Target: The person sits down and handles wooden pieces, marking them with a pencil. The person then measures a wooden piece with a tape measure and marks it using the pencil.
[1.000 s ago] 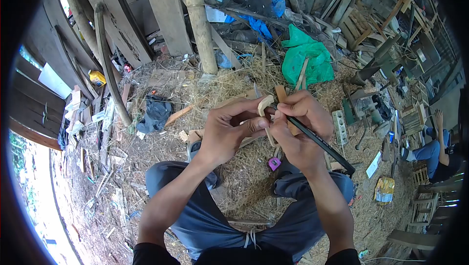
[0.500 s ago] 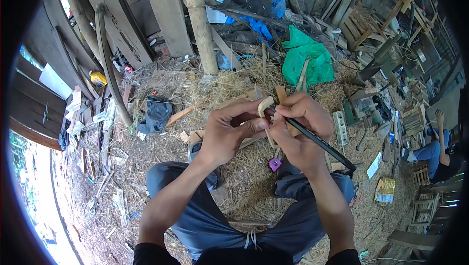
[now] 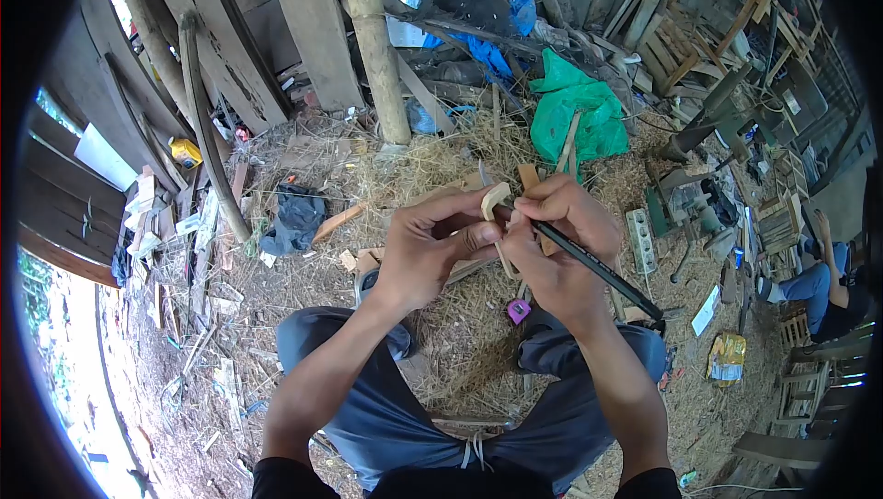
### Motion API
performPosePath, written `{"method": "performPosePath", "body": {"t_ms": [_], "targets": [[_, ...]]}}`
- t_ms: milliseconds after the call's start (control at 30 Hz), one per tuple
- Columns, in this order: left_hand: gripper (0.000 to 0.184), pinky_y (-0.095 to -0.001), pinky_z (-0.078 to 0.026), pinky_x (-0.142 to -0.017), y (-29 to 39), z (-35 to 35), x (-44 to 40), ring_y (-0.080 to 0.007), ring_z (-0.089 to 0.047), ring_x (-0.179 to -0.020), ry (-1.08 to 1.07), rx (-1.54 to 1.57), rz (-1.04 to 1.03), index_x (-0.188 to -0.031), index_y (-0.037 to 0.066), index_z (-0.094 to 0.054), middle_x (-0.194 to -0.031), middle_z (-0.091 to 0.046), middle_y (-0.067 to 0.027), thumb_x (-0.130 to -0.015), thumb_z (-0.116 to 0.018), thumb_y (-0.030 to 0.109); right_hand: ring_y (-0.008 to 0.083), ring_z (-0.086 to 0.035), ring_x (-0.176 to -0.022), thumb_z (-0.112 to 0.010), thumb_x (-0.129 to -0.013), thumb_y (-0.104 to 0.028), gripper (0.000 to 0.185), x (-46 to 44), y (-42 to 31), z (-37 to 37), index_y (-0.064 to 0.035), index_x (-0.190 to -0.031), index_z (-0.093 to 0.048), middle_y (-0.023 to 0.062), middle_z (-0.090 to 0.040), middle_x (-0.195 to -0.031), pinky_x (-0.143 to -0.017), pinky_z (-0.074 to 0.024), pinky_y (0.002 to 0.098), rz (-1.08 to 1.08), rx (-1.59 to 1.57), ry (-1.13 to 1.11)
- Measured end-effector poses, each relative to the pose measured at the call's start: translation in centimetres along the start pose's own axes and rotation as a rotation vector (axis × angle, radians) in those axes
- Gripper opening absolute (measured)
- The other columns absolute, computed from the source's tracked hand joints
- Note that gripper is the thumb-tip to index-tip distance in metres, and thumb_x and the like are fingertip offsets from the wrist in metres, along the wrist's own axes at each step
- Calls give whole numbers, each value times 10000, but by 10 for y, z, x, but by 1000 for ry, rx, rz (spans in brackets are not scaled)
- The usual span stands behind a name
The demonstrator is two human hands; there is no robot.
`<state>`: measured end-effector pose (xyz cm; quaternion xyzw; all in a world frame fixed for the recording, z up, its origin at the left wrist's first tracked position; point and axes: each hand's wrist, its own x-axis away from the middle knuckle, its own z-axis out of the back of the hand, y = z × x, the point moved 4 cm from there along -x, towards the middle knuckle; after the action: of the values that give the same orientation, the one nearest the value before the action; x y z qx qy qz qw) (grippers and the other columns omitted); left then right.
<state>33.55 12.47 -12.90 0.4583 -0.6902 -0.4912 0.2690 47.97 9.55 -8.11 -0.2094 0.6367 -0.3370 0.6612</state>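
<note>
Between the fingertips of my left hand (image 3: 428, 251) is a small, pale, curved wood piece (image 3: 495, 197). My right hand (image 3: 572, 246) grips a long dark rod-like tool (image 3: 607, 274), whose near end slants down to the right past my wrist. Its far tip meets the wood piece or lies right beside it, partly hidden by my fingers. The fingertips of both hands are close together. Below them on the ground lies a purple tape measure (image 3: 518, 311).
A green plastic bag (image 3: 579, 113) lies ahead, near a wooden post (image 3: 375, 48). A black bag (image 3: 294, 218) is at the left, a power strip (image 3: 641, 241) at the right. Another person (image 3: 819, 283) sits at the far right; a yellow packet (image 3: 727, 359) lies nearer.
The wood piece has tilted slightly and shifted a little left between my fingers. My right hand has moved slightly left with the dark tool. The other person's arm has shifted.
</note>
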Motion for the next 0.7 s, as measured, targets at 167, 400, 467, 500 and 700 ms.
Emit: {"method": "performPosePath", "body": {"t_ms": [167, 400, 467, 500, 700], "targets": [[356, -311, -578, -849, 1, 1, 0, -177, -631, -981, 10, -34, -18, -1169, 43, -624, -1049, -606, -56, -818, -669, -4, 118, -606, -662, -718, -713, 49, 206, 1, 0, 0, 29, -814, -540, 110, -602, -791, -542, -474, 226, -22, 10, -20], [370, -316, -575, -829, 2, -1, 0, -188, -645, -964, -3, 20, 26, -1223, 29, -571, -1056, -641, -83, -862, -645, 58, 112, -621, -674, -599, -833, 46, 110, 0, 19, 6, 22, -929, -551, 67, -609, -843, -614, -517, 244, -462, -403, 193], [384, -315, -573, -824, 1, 0, -2, -188, -648, -958, 15, 5, 41, -1239, 22, -554, -1053, -646, -88, -870, -643, 80, 87, -571, -724, -536, -901, -14, 57, -3, 25, 15, 2, -954, -519, 59, -558, -803, -666, -532, 277, -504, -391, 138], [382, -312, -574, -799, 2, 2, -4, -184, -647, -937, 42, -2, 28, -1234, 17, -549, -1029, -637, -78, -874, -644, 101, 91, -568, -737, -545, -904, -32, 66, -4, 27, 17, -6, -962, -525, 45, -556, -796, -681, -528, 286, -537, -477, 176], [320, -332, -552, -817, -52, 57, -58, -181, -634, -923, 227, -82, 112, -1188, -5, -542, -1012, -611, -89, -887, -607, 81, 120, -588, -818, -607, -889, -95, 216, -4, 76, 25, 16, -1075, -606, 40, -589, -829, -671, -507, 266, -675, -487, 161]]}}
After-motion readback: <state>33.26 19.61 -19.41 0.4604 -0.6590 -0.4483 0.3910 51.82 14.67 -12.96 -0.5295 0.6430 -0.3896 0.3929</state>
